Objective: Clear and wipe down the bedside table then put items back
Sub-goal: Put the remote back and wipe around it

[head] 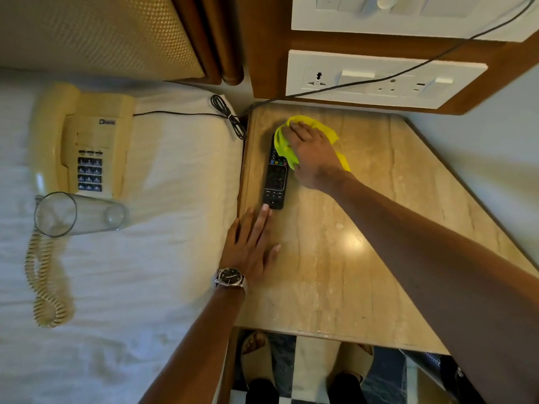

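Now two open, flat hands: right hand (313, 153) atop one yellow cloth (326, 128), left hand (248, 246) against one remote (275, 179).

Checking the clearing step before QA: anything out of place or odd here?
The glass lies tipped on its side on the bed, beside the telephone. The remote sits uncleared on the table, the yellow cloth bunched over its far end.
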The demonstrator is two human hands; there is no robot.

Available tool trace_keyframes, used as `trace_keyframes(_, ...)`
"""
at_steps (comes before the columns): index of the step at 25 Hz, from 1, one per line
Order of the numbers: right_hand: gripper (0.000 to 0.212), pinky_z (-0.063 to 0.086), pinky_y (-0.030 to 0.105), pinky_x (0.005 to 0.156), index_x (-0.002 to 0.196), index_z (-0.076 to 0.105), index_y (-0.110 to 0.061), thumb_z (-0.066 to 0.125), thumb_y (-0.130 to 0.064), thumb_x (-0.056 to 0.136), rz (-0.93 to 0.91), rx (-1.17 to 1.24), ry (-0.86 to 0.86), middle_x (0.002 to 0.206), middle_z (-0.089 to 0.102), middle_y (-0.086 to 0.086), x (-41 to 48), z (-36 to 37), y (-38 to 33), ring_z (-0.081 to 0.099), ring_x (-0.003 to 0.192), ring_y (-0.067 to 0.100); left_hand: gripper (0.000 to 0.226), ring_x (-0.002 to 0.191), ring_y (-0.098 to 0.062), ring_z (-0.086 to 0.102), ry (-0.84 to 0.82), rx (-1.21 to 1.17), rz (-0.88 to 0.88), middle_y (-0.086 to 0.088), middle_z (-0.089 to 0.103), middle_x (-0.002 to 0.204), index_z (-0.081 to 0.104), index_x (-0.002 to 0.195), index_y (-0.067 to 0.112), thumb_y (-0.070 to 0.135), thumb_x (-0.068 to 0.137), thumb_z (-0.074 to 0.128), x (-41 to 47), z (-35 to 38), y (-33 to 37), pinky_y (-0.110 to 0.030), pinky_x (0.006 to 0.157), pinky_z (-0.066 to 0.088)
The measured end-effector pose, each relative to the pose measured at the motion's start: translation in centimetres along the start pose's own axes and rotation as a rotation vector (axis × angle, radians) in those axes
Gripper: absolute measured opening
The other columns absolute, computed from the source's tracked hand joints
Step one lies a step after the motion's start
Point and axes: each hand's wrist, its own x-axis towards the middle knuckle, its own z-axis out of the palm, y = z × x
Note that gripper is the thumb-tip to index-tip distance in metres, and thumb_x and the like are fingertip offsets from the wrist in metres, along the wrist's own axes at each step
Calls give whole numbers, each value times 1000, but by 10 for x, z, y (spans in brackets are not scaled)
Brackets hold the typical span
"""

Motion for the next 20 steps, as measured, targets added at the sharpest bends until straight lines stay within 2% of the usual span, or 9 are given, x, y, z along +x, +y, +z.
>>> trace_keyframes(3, 86, 15, 45, 126, 159, 15, -16, 65, -9, 89, -50, -77, -64, 168, 11, 6, 1, 6, -6, 9, 155, 28, 72, 147, -35, 32, -25, 3, -9, -8, 22, 166, 28, 158, 12, 54, 100, 32, 2, -4, 0, -52, 111, 36)
trace_keyframes(7, 85, 14, 45, 126, 159, 18, -17, 63, -5, 88, -96, -102, -48, 168, 12, 6, -9, 19, -10, 9, 156, 28, 73, 150, -34, 28, -33, -17, -29, -7, 19, 167, 26, 158, 13, 54, 99, 35, 1, -6, 1, -52, 113, 34)
trace_keyframes(10, 84, 12, 44, 126, 159, 18, -17, 60, -3, 88, -178, -106, -55, 168, 12, 5, -24, 23, -17, 8, 156, 27, 73, 151, -32, 25, -24, -20, -41, -6, 17, 167, 25, 159, 13, 56, 100, 30, -1, -4, 2, -52, 114, 32)
trace_keyframes(13, 82, 13, 41, 126, 159, 19, -18, 61, -4, 89, -216, -37, -138, 168, 14, 4, -47, 32, -18, 11, 155, 25, 73, 151, -31, 25, -6, -17, -47, -5, 16, 167, 26, 158, 13, 56, 100, 32, -1, 0, 1, -51, 113, 33)
trace_keyframes(15, 81, 16, 36, 124, 157, 26, -16, 64, -5, 86, -146, 151, -158, 165, 22, 7, -55, 27, -13, 20, 153, 27, 73, 151, -31, 27, 4, -23, -42, -6, 17, 167, 27, 158, 12, 56, 100, 34, -1, 2, 1, -51, 111, 35)
trace_keyframes(17, 81, 20, 32, 122, 154, 32, -14, 66, -4, 81, -44, 252, -66, 161, 31, 10, -45, 18, -3, 28, 149, 29, 73, 151, -31, 26, 4, -14, -38, -6, 18, 167, 26, 158, 13, 56, 100, 32, -1, 3, 0, -51, 111, 35)
trace_keyframes(20, 82, 24, 39, 122, 153, 33, -16, 68, -6, 80, 16, 70, -13, 161, 31, 9, -13, 6, 10, 30, 148, 31, 74, 153, -30, 20, -6, -10, -35, -5, 14, 168, 22, 159, 14, 57, 99, 31, 0, 4, -2, -50, 114, 31)
